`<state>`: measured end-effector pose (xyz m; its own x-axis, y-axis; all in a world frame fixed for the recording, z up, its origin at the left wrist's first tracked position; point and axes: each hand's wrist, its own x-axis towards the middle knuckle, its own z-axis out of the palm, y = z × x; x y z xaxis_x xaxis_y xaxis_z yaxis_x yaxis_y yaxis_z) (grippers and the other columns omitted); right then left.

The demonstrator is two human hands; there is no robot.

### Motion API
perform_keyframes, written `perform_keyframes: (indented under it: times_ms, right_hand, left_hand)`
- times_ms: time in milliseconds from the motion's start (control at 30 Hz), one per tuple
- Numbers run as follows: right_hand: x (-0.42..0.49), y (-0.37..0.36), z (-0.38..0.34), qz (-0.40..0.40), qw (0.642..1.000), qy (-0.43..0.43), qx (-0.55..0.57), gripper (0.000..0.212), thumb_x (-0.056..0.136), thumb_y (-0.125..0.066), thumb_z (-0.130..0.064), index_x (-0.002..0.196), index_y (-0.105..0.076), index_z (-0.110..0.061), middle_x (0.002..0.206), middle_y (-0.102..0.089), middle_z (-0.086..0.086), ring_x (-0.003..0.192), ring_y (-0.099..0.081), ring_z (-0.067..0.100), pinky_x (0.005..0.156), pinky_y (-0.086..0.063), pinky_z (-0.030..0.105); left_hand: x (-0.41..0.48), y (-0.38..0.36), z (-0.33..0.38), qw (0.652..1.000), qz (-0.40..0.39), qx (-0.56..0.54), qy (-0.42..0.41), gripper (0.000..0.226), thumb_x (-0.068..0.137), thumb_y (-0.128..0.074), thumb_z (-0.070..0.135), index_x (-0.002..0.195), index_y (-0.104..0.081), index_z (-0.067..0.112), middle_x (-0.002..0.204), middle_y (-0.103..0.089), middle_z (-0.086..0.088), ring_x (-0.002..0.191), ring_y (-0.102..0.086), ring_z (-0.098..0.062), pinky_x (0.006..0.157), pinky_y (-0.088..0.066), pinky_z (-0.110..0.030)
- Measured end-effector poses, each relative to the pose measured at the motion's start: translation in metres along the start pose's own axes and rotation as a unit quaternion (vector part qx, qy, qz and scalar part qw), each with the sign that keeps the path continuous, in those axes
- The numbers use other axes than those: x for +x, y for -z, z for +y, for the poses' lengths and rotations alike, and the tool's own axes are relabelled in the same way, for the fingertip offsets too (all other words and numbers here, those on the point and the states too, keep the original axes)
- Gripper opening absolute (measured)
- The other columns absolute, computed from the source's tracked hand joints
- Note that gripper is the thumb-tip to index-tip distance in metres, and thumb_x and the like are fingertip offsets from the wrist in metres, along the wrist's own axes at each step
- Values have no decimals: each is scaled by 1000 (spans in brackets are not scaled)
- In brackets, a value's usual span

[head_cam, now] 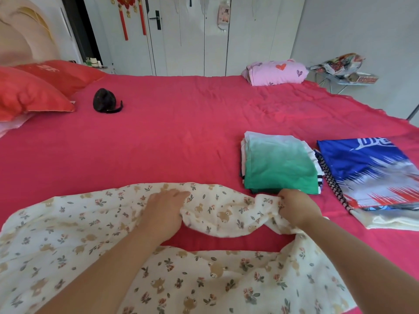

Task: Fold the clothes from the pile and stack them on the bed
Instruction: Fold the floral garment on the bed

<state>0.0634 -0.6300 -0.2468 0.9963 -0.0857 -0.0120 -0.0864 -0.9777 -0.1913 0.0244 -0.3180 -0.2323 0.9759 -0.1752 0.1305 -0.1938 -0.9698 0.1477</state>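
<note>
My left hand [163,214] and right hand [297,207] pinch the floral garment [217,216] — it runs nine-to-three — folded stack [281,168] at one o'clock, nearer my right.

Both hands, left hand [166,213] and right hand [297,206], are gripping a cream floral garment [217,214] on the red bed [158,143], beside a folded green shirt [280,165].

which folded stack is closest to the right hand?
The green-topped stack, its near edge almost at the right hand; the blue-topped stack lies farther right.
</note>
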Motion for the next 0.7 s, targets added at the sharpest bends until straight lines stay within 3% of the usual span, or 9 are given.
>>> perform_keyframes:
  times_ms: [67,133,200,300,367,433,533,633,700]
  right_hand:
    - [-3,2,-5,10,1000,8,-5,37,80,-48,-5,113,-60,-17,105,-63,7,97,-59,25,73,-47,30]
    - [-7,8,-9,36,997,15,-65,27,83,-47,-12,101,-65,-20,99,-65,3,93,-61,24,73,-44,29]
    - [-6,19,-9,52,990,18,-132,22,86,-44,-17,90,-66,-21,94,-66,1,90,-61,24,72,-38,29]
    - [-1,48,-10,96,992,8,-87,23,88,-44,-14,91,-66,-17,90,-66,7,87,-61,29,67,-35,28]
    - [2,71,-14,182,983,15,2,22,92,-45,-16,89,-65,-7,82,-63,15,83,-61,36,62,-34,29]
    - [-1,91,-20,297,952,46,61,25,91,-50,-21,83,-64,-2,78,-60,20,80,-59,40,60,-37,34]
    - [-19,96,-18,424,897,95,86,28,86,-50,-31,88,-67,-8,80,-62,17,78,-58,38,65,-42,41]
    - [-54,69,-6,423,896,122,57,22,83,-51,-24,87,-66,-9,78,-62,14,71,-58,35,61,-44,40]
    - [-76,36,6,333,935,107,-53,21,77,-48,-17,83,-67,-12,72,-60,11,65,-59,34,58,-44,38]
  left_hand:
    - [-6,-7,13,997,-47,47,-50,69,82,-48,2,143,-31,31,138,-42,7,130,-35,-15,113,-20,-35]
    - [-10,-15,21,992,-67,73,-83,57,84,-45,3,132,-49,34,120,-56,7,114,-47,-13,110,-28,-34]
    - [-5,-13,21,997,-53,33,-45,44,89,-42,6,118,-62,32,109,-65,6,100,-56,-14,102,-38,-33]
    - [13,16,13,989,67,-111,71,35,93,-42,9,121,-61,18,117,-65,-5,106,-59,-24,91,-43,-32]
    - [24,43,4,965,177,-170,93,33,92,-43,3,117,-64,9,112,-66,-12,101,-60,-29,86,-42,-34]
    - [27,65,-3,941,257,-202,82,30,90,-45,-2,110,-67,6,106,-68,-13,97,-62,-31,81,-42,-30]
    - [18,73,-6,928,307,-198,70,29,91,-47,-1,109,-68,6,108,-68,-10,101,-61,-29,83,-40,-29]
    - [-9,54,-9,943,264,-192,60,25,93,-45,2,101,-69,6,97,-67,-6,95,-59,-25,81,-38,-29]
    - [-33,31,-10,979,153,-134,27,23,93,-46,9,87,-67,18,85,-63,3,85,-60,-20,75,-40,-26]
